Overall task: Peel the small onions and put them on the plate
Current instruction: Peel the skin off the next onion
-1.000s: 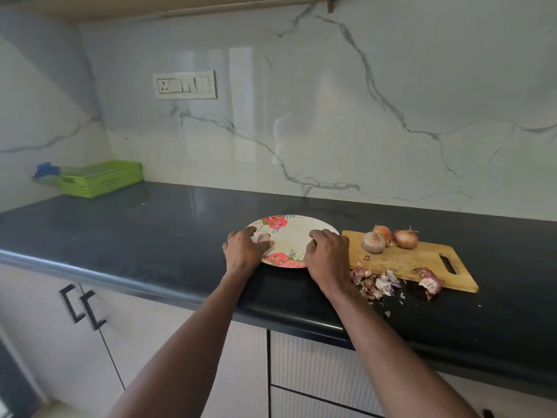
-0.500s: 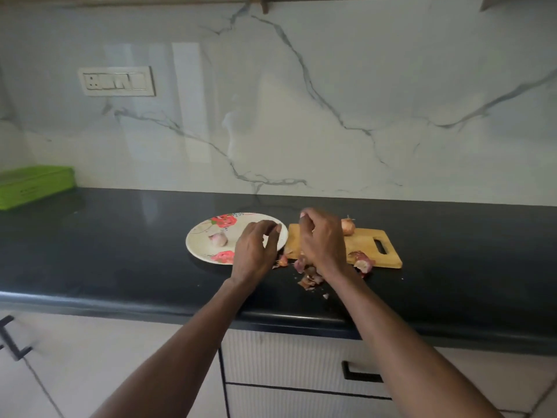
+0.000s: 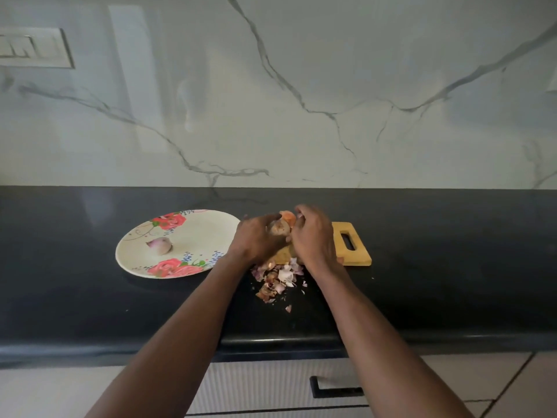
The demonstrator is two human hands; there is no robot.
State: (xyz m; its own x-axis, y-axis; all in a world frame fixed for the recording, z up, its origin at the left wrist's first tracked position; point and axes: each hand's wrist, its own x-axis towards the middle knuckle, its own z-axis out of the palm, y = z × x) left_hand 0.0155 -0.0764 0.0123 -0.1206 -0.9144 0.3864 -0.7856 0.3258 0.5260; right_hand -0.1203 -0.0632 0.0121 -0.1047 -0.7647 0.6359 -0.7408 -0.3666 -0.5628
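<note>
Marble wall (image 3: 301, 86) backs a dark desk (image 3: 75, 297). Both hands meet over the board (image 3: 352, 251): the left hand (image 3: 259, 239) and right hand (image 3: 313, 236) curl their fingers round 1 unpeeled onion (image 3: 278, 228) held between them, with another onion (image 3: 287, 217) just behind. Peels (image 3: 278, 277) lie on the desk below the wrists, at the board's near edge. Left of the hands, the plate (image 3: 196, 230) carries 1 peeled onion (image 3: 159, 245). Bare desk stretches to either side.

Bare counter (image 3: 452, 267) right of cutting board (image 3: 355, 254); peel scraps (image 3: 275, 277) in front; plate (image 3: 196, 230) left
</note>
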